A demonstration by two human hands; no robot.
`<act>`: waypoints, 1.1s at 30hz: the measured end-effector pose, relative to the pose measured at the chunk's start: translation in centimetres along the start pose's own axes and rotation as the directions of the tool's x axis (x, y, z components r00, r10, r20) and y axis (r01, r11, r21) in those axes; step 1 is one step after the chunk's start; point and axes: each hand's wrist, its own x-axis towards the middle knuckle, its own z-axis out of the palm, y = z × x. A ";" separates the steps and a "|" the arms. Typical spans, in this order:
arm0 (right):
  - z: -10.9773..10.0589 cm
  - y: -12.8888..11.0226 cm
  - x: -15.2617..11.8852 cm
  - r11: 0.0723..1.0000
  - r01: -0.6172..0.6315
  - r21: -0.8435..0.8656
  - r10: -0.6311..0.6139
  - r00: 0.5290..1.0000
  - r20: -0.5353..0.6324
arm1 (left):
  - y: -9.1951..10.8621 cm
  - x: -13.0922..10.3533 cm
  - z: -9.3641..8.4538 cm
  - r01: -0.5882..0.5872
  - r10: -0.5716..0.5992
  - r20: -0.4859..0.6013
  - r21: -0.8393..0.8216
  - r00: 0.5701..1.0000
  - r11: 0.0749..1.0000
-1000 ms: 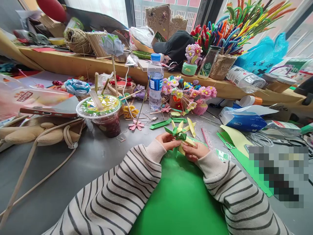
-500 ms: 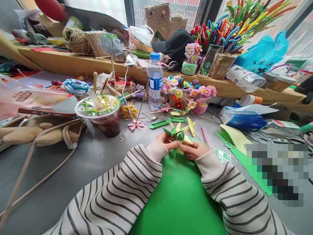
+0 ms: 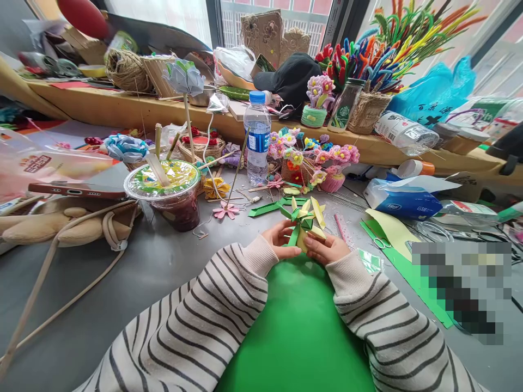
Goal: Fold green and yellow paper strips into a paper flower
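Between my hands is a folded paper flower point(image 3: 303, 219) with green and pale yellow pointed petals. My left hand point(image 3: 281, 239) has its fingers curled around the flower's left side, the thumb along its lower edge. On the other side my right hand point(image 3: 326, 247) pinches a yellow petal near the bottom. Just beyond lie a folded green paper strip point(image 3: 265, 209) and a yellow folded paper piece point(image 3: 318, 211). Beneath my wrists spreads a smooth green surface point(image 3: 302, 326).
A lidded drink cup point(image 3: 175, 209) and a phone point(image 3: 77, 189) are on the left. Farther back stand a water bottle point(image 3: 257, 141) and pink fuzzy flowers point(image 3: 337, 155). To the right lie a blue tissue pack point(image 3: 402, 198), green paper point(image 3: 425, 291) and scissors point(image 3: 382, 243).
The paper flower has been turned and tilted between my hands. My left thumb has shifted down and away from its centre, and the right fingers have closed on a lower petal.
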 end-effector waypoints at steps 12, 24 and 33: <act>0.1 0.2 0.1 0.998 0.055 -0.008 -0.056 0.997 -0.054 | 0.3 -0.4 0.6 -0.042 0.043 -0.056 0.016 0.997 0.999; 0.7 0.2 0.1 0.997 0.023 0.080 -0.015 0.994 -0.107 | 0.0 0.2 0.7 0.009 -0.012 -0.149 -0.022 0.989 1.000; 0.9 0.2 0.6 0.983 -0.012 0.181 0.031 0.994 -0.107 | 0.1 0.3 0.8 0.054 -0.052 -0.155 0.009 0.987 0.999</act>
